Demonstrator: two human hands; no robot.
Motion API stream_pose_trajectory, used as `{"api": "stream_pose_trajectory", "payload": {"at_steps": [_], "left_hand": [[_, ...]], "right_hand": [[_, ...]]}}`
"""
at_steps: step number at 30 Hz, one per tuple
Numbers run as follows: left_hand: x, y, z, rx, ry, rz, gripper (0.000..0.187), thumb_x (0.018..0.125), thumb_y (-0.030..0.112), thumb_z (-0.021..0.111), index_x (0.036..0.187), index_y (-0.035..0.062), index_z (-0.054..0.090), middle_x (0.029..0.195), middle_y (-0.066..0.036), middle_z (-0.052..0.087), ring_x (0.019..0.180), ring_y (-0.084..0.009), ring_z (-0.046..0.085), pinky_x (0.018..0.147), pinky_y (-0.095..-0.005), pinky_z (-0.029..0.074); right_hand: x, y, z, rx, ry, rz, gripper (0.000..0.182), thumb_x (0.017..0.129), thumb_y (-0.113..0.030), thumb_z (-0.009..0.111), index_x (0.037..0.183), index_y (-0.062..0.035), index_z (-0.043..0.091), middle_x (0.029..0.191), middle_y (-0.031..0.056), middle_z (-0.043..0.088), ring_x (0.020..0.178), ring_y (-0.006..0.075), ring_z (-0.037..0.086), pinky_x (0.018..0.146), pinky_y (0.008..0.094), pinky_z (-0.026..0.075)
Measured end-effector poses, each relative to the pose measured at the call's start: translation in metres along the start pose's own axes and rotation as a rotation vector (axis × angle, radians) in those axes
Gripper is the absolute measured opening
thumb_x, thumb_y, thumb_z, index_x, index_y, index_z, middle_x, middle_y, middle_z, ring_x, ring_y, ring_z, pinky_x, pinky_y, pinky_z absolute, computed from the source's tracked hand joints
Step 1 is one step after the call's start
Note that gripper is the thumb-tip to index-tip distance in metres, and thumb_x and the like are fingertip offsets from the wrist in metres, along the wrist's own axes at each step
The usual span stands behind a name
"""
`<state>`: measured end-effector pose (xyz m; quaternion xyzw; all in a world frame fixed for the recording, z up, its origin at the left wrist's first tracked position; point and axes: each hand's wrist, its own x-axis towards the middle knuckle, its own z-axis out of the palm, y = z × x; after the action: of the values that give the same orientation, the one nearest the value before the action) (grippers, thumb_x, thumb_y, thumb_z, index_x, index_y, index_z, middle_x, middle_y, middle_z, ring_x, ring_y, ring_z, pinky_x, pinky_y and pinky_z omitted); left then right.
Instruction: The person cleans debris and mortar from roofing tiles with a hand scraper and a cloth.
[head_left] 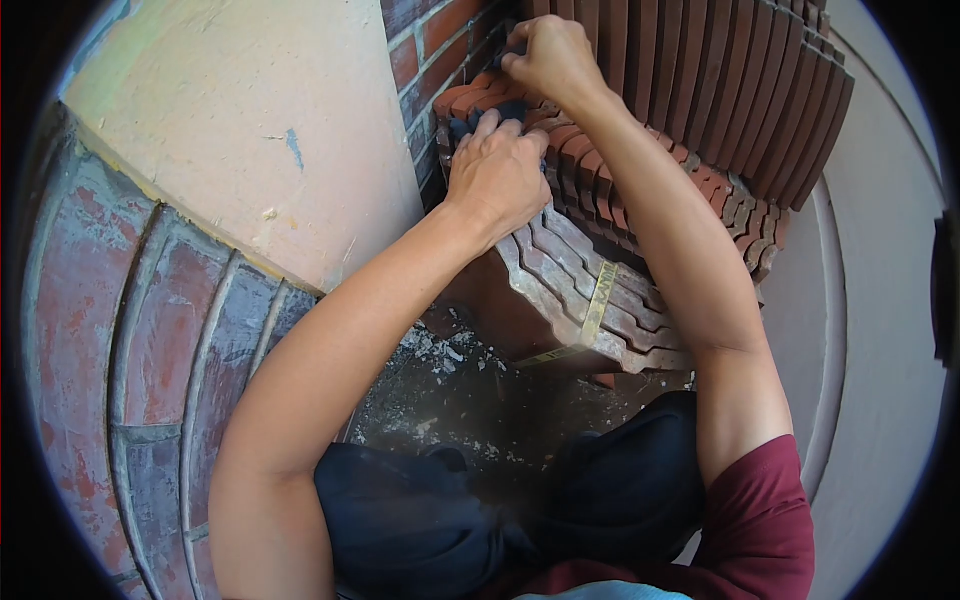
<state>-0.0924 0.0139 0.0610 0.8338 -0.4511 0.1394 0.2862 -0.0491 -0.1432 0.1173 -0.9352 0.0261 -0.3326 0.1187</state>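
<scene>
My left hand (497, 170) grips the near end of a strapped bundle of terracotta roof tiles (590, 280), fingers curled over the tile edges. Farther back, my right hand (550, 60) closes on the tops of the same tiles. Between the two hands a small dark blue object (512, 108) shows, too hidden to identify. A yellow strap (598, 300) runs around the lower part of the bundle. Behind it a taller stack of dark brown tiles (720, 80) stands on edge.
A cream plastered wall (250, 130) rises at the left, meeting a red brick wall (430, 50) in the corner. Curved brick paving (150, 340) lies at the lower left. Dusty ground with rubble (450, 390) is under the tiles, above my dark-trousered knees (480, 500).
</scene>
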Motion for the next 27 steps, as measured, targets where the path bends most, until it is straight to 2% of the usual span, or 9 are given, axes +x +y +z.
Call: {"api": "stream_pose_trajectory", "payload": {"at_steps": [3,6,8,13,16,19,22,27], "left_hand": [[0.000,-0.002,0.001,0.000,0.007,-0.006,0.023,0.074,0.005,0.054,0.092,-0.0004,0.067,0.105,-0.020,0.066,0.111,-0.0395,0.055,0.097,-0.0470,0.047],[0.000,-0.002,0.002,-0.007,0.013,-0.007,0.022,0.074,0.005,0.054,0.092,-0.0005,0.066,0.106,-0.019,0.066,0.111,-0.0397,0.055,0.098,-0.0470,0.047],[0.000,-0.001,0.001,-0.002,0.004,-0.007,0.022,0.074,0.005,0.055,0.091,-0.0007,0.066,0.106,-0.019,0.066,0.111,-0.0397,0.055,0.097,-0.0469,0.047],[-0.002,-0.001,0.001,-0.011,0.005,0.004,0.023,0.074,0.005,0.055,0.093,-0.0010,0.066,0.107,-0.020,0.065,0.113,-0.0399,0.055,0.098,-0.0474,0.047],[-0.001,-0.002,0.000,-0.001,0.007,-0.003,0.024,0.074,0.005,0.056,0.094,-0.0009,0.067,0.108,-0.019,0.065,0.113,-0.0394,0.055,0.098,-0.0475,0.047],[-0.001,-0.002,0.002,0.003,0.028,0.004,0.024,0.073,0.005,0.056,0.094,-0.0009,0.067,0.107,-0.019,0.066,0.112,-0.0388,0.056,0.098,-0.0473,0.048],[-0.001,0.000,0.000,0.003,0.014,-0.004,0.024,0.074,0.005,0.056,0.094,-0.0010,0.068,0.107,-0.019,0.066,0.112,-0.0387,0.056,0.097,-0.0470,0.049],[0.000,-0.003,0.002,0.007,0.022,0.001,0.023,0.075,0.006,0.056,0.094,-0.0005,0.068,0.107,-0.019,0.066,0.112,-0.0391,0.056,0.096,-0.0474,0.049]], "right_hand": [[0.014,0.007,-0.007,0.008,0.046,-0.048,0.029,0.072,-0.020,0.078,0.095,-0.0031,0.077,0.088,0.0225,0.072,0.088,0.0387,0.071,0.087,0.0445,0.056],[0.010,0.007,-0.012,0.035,0.022,-0.012,0.031,0.072,-0.021,0.079,0.098,-0.0020,0.076,0.074,0.0185,0.071,0.076,0.0330,0.072,0.080,0.0421,0.057],[0.000,0.000,-0.006,-0.028,-0.026,-0.027,0.031,0.075,-0.016,0.076,0.102,-0.0014,0.075,0.073,0.0199,0.071,0.077,0.0329,0.073,0.079,0.0410,0.058],[0.003,-0.005,-0.016,-0.041,0.008,-0.091,0.032,0.074,-0.014,0.075,0.103,-0.0012,0.075,0.080,0.0212,0.072,0.080,0.0373,0.071,0.084,0.0420,0.057],[0.007,-0.011,-0.017,-0.081,0.037,-0.115,0.031,0.074,-0.013,0.075,0.104,-0.0017,0.075,0.089,0.0218,0.072,0.087,0.0387,0.070,0.088,0.0436,0.056],[0.003,-0.010,0.004,-0.134,0.016,-0.119,0.029,0.074,-0.005,0.070,0.103,-0.0036,0.076,0.104,0.0237,0.070,0.098,0.0408,0.068,0.090,0.0451,0.055],[-0.005,-0.006,0.016,-0.075,-0.018,-0.063,0.029,0.074,-0.005,0.069,0.103,-0.0037,0.076,0.110,0.0232,0.068,0.100,0.0411,0.067,0.091,0.0452,0.055],[0.006,-0.012,-0.027,-0.009,-0.058,-0.145,0.030,0.072,-0.012,0.076,0.101,-0.0021,0.076,0.078,0.0208,0.071,0.076,0.0335,0.072,0.079,0.0412,0.057]]}}
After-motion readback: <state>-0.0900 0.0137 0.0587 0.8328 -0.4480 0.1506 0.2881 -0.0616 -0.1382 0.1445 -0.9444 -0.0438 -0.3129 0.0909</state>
